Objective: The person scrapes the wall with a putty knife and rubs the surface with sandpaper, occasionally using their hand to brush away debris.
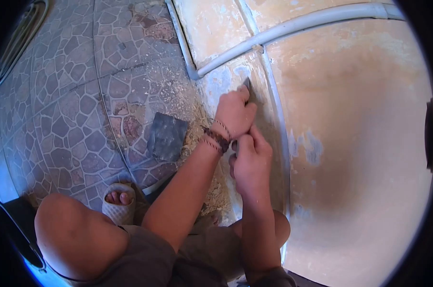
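My left hand, with bracelets at the wrist, is closed around a scraper. Only the scraper's pointed grey blade shows past my fingers, against the peeling lower wall. Just below it, my right hand is closed, its fingertips close to my left wrist. A small greyish bit shows at its curled fingers, but I cannot make out what it belongs to. Paint flakes lie scattered on the floor beside the wall.
A dark square sheet lies on the stone-patterned floor. White pipes run along the wall. A black bucket stands at lower left, and a coiled hose lies at upper left. My sandalled foot is near the flakes.
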Tool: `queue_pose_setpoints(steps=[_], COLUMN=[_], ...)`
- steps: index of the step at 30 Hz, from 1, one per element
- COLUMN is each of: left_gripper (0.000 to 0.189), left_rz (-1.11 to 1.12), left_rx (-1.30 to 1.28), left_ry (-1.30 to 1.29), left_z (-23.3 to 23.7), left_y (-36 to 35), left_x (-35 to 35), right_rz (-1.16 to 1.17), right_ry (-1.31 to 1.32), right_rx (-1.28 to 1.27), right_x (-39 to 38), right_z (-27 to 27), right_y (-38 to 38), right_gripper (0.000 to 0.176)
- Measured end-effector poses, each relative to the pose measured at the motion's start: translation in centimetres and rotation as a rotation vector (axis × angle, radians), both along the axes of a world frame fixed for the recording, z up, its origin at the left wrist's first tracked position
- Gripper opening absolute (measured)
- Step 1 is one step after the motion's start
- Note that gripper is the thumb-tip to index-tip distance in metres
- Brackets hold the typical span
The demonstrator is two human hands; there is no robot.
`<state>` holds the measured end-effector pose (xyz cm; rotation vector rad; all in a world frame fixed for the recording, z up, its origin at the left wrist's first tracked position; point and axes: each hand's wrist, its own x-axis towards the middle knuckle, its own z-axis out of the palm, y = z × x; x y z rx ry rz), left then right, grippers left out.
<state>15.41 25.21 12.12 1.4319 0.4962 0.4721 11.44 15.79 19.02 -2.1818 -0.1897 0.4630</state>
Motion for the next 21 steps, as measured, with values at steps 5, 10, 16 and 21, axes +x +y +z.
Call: queue_pose_setpoints(steps=[5,10,16,21], left_gripper=[0.021,0.021,0.024,0.044], left_rz=[0.09,-0.102,0.038,0.088], left_rx=[0.165,0.023,0.029,0.025], left_ry=[-0.076,0.065,-0.03,-0.096], left_z=[0.3,2.3,0.6,1.1], left_y=[-1.3,-1.8,-3.1,-7.2], left_x=[-0.1,-1.5,-0.3,-1.3], right_rz=[-0.118,-0.122,-0.09,-0.174], right_ry=[0.141,0.112,0.04,0.093], right_rx=[0.103,0.104,0.076,0.087], right_x=[-0.9,-1.3,-0.4,-3.0], right_z=[1.4,1.3,0.3,3.0], right_y=[0.7,-0.7,-1.9,-4.4], right_gripper=[0.029,0.03,0.034,0.034])
